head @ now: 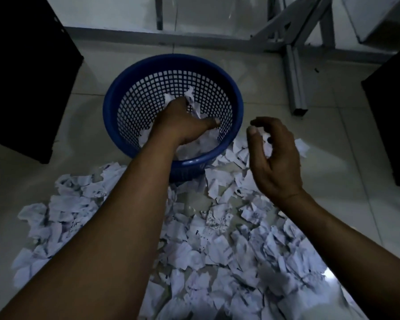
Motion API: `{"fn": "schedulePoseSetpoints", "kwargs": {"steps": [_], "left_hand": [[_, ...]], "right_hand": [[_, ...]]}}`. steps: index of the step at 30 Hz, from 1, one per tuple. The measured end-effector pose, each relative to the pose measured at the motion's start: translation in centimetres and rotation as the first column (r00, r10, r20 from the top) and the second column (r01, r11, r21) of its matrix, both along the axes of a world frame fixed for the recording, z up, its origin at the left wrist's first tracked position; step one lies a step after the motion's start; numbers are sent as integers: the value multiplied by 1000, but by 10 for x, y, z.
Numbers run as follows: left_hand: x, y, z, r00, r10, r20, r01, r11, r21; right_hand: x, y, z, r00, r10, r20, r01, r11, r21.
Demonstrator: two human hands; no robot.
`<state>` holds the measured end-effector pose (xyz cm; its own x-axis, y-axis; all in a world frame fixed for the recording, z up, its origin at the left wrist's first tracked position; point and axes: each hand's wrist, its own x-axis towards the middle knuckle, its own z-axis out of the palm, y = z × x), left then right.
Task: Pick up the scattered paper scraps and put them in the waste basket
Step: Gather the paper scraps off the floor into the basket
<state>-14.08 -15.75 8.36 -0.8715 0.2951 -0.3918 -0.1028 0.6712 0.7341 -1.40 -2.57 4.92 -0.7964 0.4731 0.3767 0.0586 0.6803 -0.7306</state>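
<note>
Your view is dim; torn white paper scraps (217, 245) blur at lower right, and the glossy pale floor tiles (356, 169) show soft glare.

One head-worn camera (wide-angle, edges bowing) looks forward and steeply down at the floor (346, 162), near above the waste basket (111, 112) at centre, paper scraps (217, 248) spread along the lower frame toward the wearer.

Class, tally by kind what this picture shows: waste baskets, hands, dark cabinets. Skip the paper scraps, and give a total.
waste basket: 1
hands: 2 (left hand, right hand)
dark cabinets: 2
Total: 5
</note>
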Motion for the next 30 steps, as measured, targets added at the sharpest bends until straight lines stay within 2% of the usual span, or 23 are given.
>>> {"fn": "schedulePoseSetpoints", "kwargs": {"steps": [3,6,9,12,15,17,19,21,23,26,28,30], "left_hand": [[2,0,2,998,-54,-20,53,997,-50],[3,-3,2,991,-125,-52,118,985,-124],[4,-6,3,986,-143,-86,124,973,-196],[6,-7,5,990,-75,-122,44,970,-238],[14,3,9,964,-26,-266,-50,961,-273],[23,17,11,910,-19,-413,-83,970,-229],[34,35,11,821,-43,-570,-65,984,-168],[46,54,9,733,-92,-674,18,993,-116],[65,74,5,683,-170,-710,144,985,-97],[100,99,-13,695,-332,-638,363,928,-88],[124,113,-35,704,-487,-516,508,854,-112],[143,117,-60,677,-632,-377,622,765,-168]], "right_hand": [[7,17,-16,983,-128,131,145,982,-125],[27,32,-40,942,-199,270,245,958,-149],[52,47,-73,877,-260,404,327,939,-105],[73,57,-96,773,-345,533,418,908,-17],[86,63,-101,647,-452,614,519,851,80],[91,68,-104,577,-518,632,585,801,122],[95,75,-107,532,-555,639,627,766,143],[98,80,-111,517,-563,645,642,754,143],[103,87,-113,505,-573,646,656,741,144],[116,95,-116,479,-593,647,674,721,162],[131,103,-119,434,-613,660,694,695,189],[145,111,-122,403,-589,700,690,698,190]]}}
